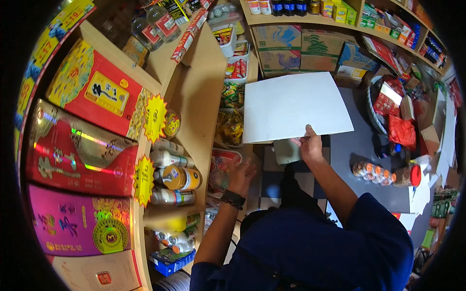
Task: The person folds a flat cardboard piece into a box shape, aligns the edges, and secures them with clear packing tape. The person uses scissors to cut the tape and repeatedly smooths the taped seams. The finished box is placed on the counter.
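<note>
My right hand (309, 144) grips the near edge of a flat white sheet of board (298, 106), thumb on top and fingers underneath. The sheet is held out in front of me, its left edge beside the row of snack bins. To the left, my left hand (241, 175), with a dark band at the wrist, has its fingers apart and holds nothing. It is nearest to a bin of red-wrapped packets (222, 167); whether it touches the bin I cannot tell. Past the sheet's left edge sits a bin of yellow-wrapped sweets (230, 127).
Wooden shelves on my left carry red gift boxes (99, 89), a purple box (80, 220) and bottles (182, 178). On the right, a dark counter (342, 157) bears small orange-capped jars (374, 173) and a basket rim (373, 104). Cartons (276, 39) stand ahead under a stocked shelf.
</note>
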`<action>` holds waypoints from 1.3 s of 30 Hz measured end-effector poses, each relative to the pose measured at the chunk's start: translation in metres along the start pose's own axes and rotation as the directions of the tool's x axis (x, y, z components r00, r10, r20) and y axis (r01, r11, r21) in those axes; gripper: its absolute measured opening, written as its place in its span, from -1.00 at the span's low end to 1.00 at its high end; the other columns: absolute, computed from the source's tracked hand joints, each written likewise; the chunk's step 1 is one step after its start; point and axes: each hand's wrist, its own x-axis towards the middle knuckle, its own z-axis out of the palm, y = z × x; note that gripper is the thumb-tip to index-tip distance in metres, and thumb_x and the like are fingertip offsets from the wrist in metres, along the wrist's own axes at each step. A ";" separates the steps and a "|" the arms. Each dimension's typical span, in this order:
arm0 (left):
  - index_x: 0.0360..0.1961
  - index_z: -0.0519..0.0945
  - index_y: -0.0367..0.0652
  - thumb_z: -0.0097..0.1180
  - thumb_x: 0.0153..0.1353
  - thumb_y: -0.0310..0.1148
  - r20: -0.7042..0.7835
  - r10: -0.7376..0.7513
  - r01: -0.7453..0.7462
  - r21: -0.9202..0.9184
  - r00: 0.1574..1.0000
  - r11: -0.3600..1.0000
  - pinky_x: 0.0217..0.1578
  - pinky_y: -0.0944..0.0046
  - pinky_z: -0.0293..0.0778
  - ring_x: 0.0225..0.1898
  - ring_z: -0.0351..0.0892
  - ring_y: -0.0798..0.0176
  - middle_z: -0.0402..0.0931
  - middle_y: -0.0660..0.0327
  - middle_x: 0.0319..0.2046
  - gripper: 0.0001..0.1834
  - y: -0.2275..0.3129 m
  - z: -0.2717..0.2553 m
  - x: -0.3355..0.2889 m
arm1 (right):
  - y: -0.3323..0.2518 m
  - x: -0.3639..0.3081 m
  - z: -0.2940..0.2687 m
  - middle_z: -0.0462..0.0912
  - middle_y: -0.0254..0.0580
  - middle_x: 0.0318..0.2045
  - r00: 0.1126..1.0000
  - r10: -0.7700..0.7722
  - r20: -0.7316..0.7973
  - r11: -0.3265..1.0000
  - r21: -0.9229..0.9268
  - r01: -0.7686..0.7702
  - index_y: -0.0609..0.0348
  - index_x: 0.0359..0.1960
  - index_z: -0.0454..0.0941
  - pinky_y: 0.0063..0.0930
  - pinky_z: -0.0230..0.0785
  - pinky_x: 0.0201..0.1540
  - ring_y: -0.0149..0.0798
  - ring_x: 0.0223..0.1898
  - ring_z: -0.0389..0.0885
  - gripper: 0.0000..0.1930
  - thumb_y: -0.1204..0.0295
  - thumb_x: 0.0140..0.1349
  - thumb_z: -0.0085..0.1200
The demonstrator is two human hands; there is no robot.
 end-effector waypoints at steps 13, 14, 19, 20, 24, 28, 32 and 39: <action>0.27 0.39 -0.25 0.25 0.18 -0.52 0.302 0.809 -0.387 0.916 0.503 -0.102 0.20 0.03 0.42 0.12 0.51 -0.09 0.49 -0.02 0.11 -0.39 0.108 -0.010 0.232 | 0.044 0.178 0.037 0.47 0.00 0.15 0.987 0.133 -0.093 0.986 0.118 -0.122 0.25 0.27 0.29 0.18 0.55 0.15 0.10 0.15 0.54 -0.54 0.21 0.50 -0.01; 0.27 0.39 -0.24 0.27 0.16 -0.49 0.275 0.782 -0.334 0.938 0.559 -0.091 0.22 0.01 0.41 0.14 0.49 -0.12 0.48 -0.05 0.13 -0.37 0.119 -0.010 0.246 | 0.045 0.189 0.041 0.46 -0.02 0.17 0.979 0.157 -0.132 0.983 0.113 -0.142 0.19 0.30 0.26 0.21 0.54 0.16 0.12 0.16 0.53 -0.53 0.22 0.49 -0.01; 0.30 0.40 -0.18 0.34 0.12 -0.32 0.190 0.605 -0.053 0.970 0.773 -0.236 0.24 -0.02 0.38 0.25 0.41 -0.17 0.43 -0.09 0.23 -0.31 0.149 -0.008 0.282 | 0.061 0.246 0.071 0.45 0.01 0.17 0.977 0.154 -0.146 0.974 0.187 -0.125 0.07 0.34 0.16 0.15 0.65 -0.04 0.09 0.05 0.61 -0.55 0.33 0.49 -0.07; 0.32 0.39 -0.13 0.36 0.11 -0.20 0.113 0.592 0.005 0.981 0.798 -0.194 0.32 -0.07 0.27 0.33 0.33 -0.14 0.38 -0.08 0.29 -0.25 0.149 -0.006 0.284 | 0.067 0.257 0.078 0.45 0.02 0.17 0.981 0.159 -0.114 0.970 0.204 -0.134 0.07 0.34 0.16 0.16 0.65 -0.03 0.11 0.06 0.61 -0.55 0.33 0.49 -0.06; 0.33 0.39 -0.14 0.37 0.06 -0.11 0.221 0.591 -0.013 0.942 0.776 -0.335 0.39 -0.17 0.09 0.40 0.23 -0.12 0.31 -0.07 0.35 -0.20 0.153 0.001 0.293 | 0.104 0.293 0.116 0.43 0.11 0.17 0.980 0.179 -0.090 0.948 0.281 -0.147 0.13 0.36 0.12 0.18 0.64 0.03 0.18 0.05 0.61 -0.52 0.37 0.48 -0.05; 0.33 0.39 -0.16 0.36 0.02 -0.10 0.161 0.604 -0.016 0.971 0.780 -0.238 0.40 -0.21 0.05 0.41 0.20 -0.14 0.28 -0.07 0.36 -0.16 0.150 0.000 0.296 | 0.153 0.324 0.165 0.45 0.02 0.17 0.965 0.261 -0.030 0.914 0.331 -0.237 0.12 0.32 0.22 0.21 0.62 0.03 0.09 0.14 0.57 -0.53 0.31 0.47 0.01; 0.33 0.40 -0.17 0.35 -0.02 -0.13 0.135 0.603 -0.020 0.981 0.786 -0.193 0.40 -0.22 0.05 0.41 0.18 -0.20 0.27 -0.08 0.37 -0.15 0.150 -0.004 0.297 | 0.200 0.349 0.205 0.44 0.08 0.17 0.941 0.335 -0.037 0.922 0.216 -0.320 0.20 0.31 0.19 0.20 0.67 -0.09 0.17 0.10 0.59 -0.52 0.30 0.47 0.01; 0.33 0.42 -0.19 0.35 -0.03 -0.12 0.092 0.611 -0.037 0.994 0.786 -0.102 0.40 -0.24 0.05 0.39 0.18 -0.22 0.27 -0.12 0.36 -0.14 0.151 0.004 0.295 | 0.244 0.414 0.256 0.49 -0.02 0.06 0.926 0.352 0.136 0.904 0.207 -0.374 0.15 0.25 0.23 -0.07 0.62 -0.19 -0.02 -0.11 0.64 -0.55 0.30 0.44 0.05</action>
